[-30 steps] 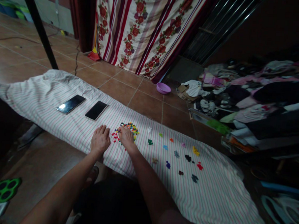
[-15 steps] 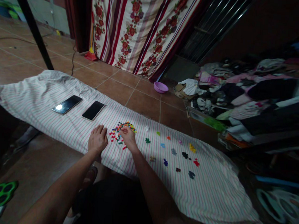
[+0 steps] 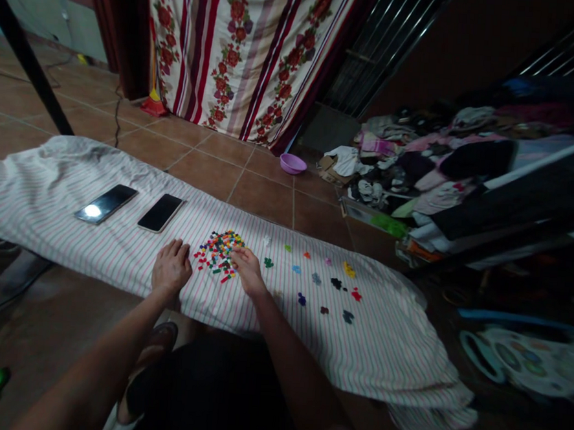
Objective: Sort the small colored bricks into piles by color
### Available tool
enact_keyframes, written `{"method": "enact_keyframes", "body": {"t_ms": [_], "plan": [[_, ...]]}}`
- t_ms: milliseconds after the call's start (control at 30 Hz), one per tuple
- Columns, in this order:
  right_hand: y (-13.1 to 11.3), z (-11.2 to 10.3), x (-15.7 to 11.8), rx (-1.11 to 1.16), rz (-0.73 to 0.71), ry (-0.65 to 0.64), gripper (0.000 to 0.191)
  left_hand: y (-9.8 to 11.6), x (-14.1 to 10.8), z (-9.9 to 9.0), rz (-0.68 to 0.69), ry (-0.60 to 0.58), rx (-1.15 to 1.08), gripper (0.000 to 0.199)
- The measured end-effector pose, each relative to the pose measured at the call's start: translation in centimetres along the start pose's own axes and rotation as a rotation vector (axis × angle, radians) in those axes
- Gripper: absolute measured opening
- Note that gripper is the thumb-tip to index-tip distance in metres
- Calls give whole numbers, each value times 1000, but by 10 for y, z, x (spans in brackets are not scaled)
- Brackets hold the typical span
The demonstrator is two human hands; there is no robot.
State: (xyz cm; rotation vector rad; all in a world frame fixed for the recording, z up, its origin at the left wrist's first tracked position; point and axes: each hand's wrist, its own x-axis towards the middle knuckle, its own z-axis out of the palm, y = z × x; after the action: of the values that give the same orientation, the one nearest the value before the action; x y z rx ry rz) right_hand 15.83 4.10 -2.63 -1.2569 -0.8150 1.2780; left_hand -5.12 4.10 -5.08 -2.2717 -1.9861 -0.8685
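The left hand (image 3: 172,265) lies palm down on the cloth-covered table (image 3: 395,351), by its near edge, with its fingers extended and nothing visible in its hold. A narrow strip of cloth separates it from the mixed pile of small colored pieces (image 3: 218,253), which sits between the near and far edges. The right hand (image 3: 248,271) is at the pile's right side, thumb and fingertips drawn together; whether a piece is between them, I cannot tell.

Left of the pile, two phones lie flat: the nearer phone (image 3: 161,212) is beyond the left hand, and the farther phone (image 3: 107,204) is toward the left end. Right of the right hand, small single-color groups stand apart in loose rows, the yellow group (image 3: 348,269) near the far edge. A wide stretch of striped cloth lies between the red group (image 3: 356,294) and the right end.
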Motion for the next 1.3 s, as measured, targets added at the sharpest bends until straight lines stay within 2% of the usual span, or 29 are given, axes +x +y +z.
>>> {"method": "enact_keyframes", "body": {"t_ms": [100, 467, 567, 667, 800, 967, 1133, 1200, 1300], "plan": [[-6, -8, -6, 48, -3, -2, 39, 0, -1, 0, -2, 9, -10, 38], [-18, -43, -19, 188, 55, 111, 44, -4, -1, 3, 37, 18, 44, 39], [-18, -55, -25, 176, 34, 156, 42, -3, -1, 1, 39, 22, 34, 39], [-18, -75, -34, 154, -26, 228, 40, -3, -1, 0, 29, 20, 10, 39], [-23, -119, -53, 54, -119, 387, 40, -3, -1, 0, 13, 4, 3, 39], [-27, -196, -79, -141, -232, 705, 42, -3, -1, -1, 7, -7, 7, 38], [-16, -269, -104, -421, -288, 997, 39, 0, 0, -4, 7, -16, 36, 39], [-10, -290, -111, -499, -264, 1065, 36, 1, 0, -6, 4, -23, 47, 39], [-2, -311, -116, -579, -239, 1104, 31, 2, 0, -8, 0, -37, 51, 39]]}}
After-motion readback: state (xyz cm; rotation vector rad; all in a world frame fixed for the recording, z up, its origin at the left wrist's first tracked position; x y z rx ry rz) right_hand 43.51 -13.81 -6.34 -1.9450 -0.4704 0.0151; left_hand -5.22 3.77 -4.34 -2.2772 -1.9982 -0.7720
